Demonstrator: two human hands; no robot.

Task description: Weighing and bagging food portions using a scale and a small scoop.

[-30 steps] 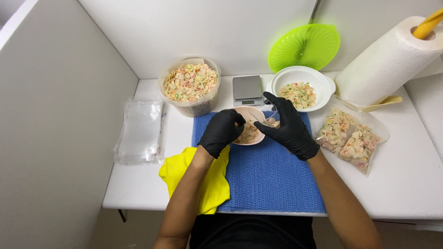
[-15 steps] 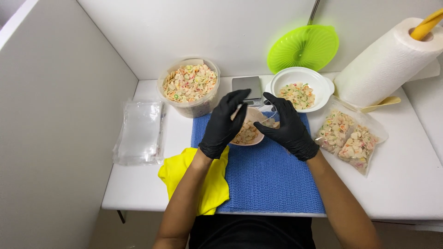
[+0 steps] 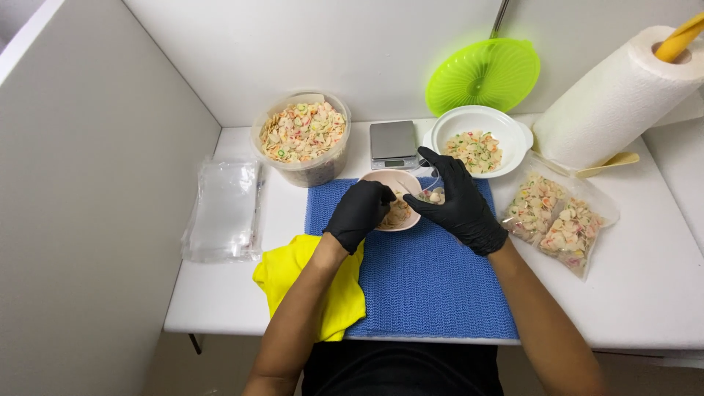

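Over a blue woven mat (image 3: pixel 425 286) on the white desk (image 3: pixel 645 293), the black-gloved left hand (image 3: pixel 357 214) tips a small pink bowl (image 3: pixel 396 209) of coloured pasta shells toward a clear bag pinched open by the right hand (image 3: pixel 458 202), a transfer apparently mid-pour and needing a steady tilt.

Both forearms bare, reaching forward from the bottom edge and converging toward the middle. Left hand (image 3: pixel 358 213) in a black glove, knuckles up, fingers curled downward into a loose fist. Right hand (image 3: pixel 456 201) also black-gloved, fingers spread, index extended forward, thumb angled left toward the left hand.
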